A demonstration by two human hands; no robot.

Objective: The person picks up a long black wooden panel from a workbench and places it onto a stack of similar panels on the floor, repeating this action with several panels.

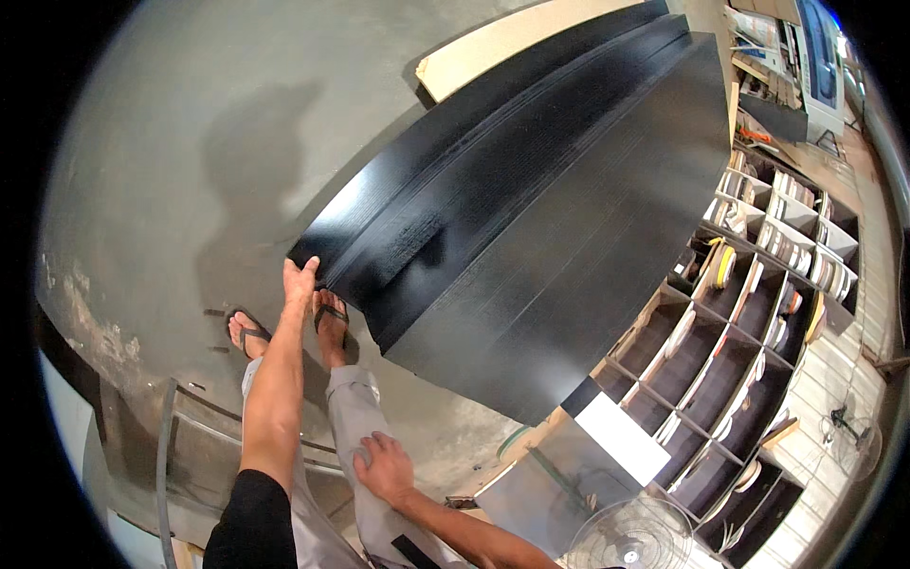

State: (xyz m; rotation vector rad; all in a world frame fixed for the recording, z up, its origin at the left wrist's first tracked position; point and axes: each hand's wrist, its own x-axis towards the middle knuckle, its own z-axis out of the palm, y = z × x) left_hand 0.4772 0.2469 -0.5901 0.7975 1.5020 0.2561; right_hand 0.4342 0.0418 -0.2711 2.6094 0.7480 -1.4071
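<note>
Long black boards [569,256] with a fine-grained, glossy surface fill the middle of the view. Several edges and lengthwise steps show, so more than one board seems to lie together here. At the near left corner, my left hand [300,278] grips the edge of the leftmost black board [365,194], thumb on top and the other fingers mostly hidden. My right hand [387,467] lies on the knee of my grey trousers, away from the boards, with its fingers stretched out and nothing in them.
A compartmented rack [701,351] with rolls of edging strip stands to the right. Beyond the boards' left edge lies a pale board [502,47]. A fan [632,545] is at the lower right, and a curved metal frame [169,455] at the lower left. Grey floor [142,237] spreads left.
</note>
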